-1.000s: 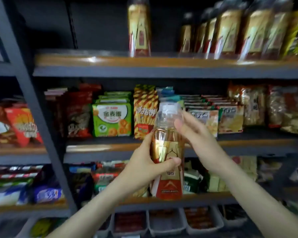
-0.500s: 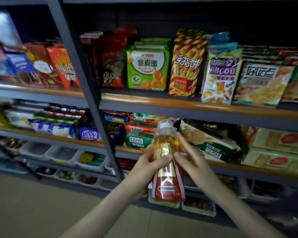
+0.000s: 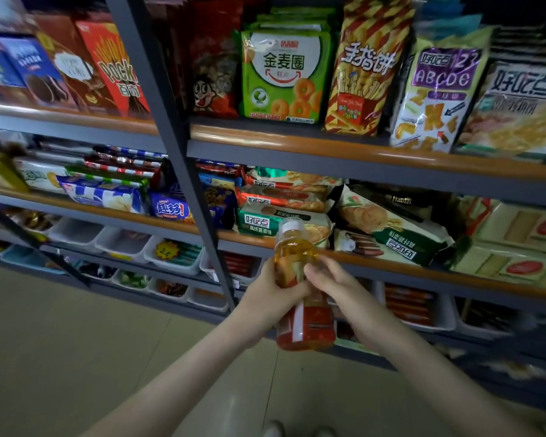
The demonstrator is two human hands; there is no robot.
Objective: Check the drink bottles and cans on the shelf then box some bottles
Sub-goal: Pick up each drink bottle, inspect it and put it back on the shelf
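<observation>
Amber drink fills a clear bottle (image 3: 295,257) with a white cap and red label, held upright between both hands, the left hand (image 3: 270,296) wrapped round its middle, the right hand (image 3: 339,290) gripping it opposite, with a shelf (image 3: 423,273) of biscuit packets (image 3: 265,220) just beyond them.
</observation>
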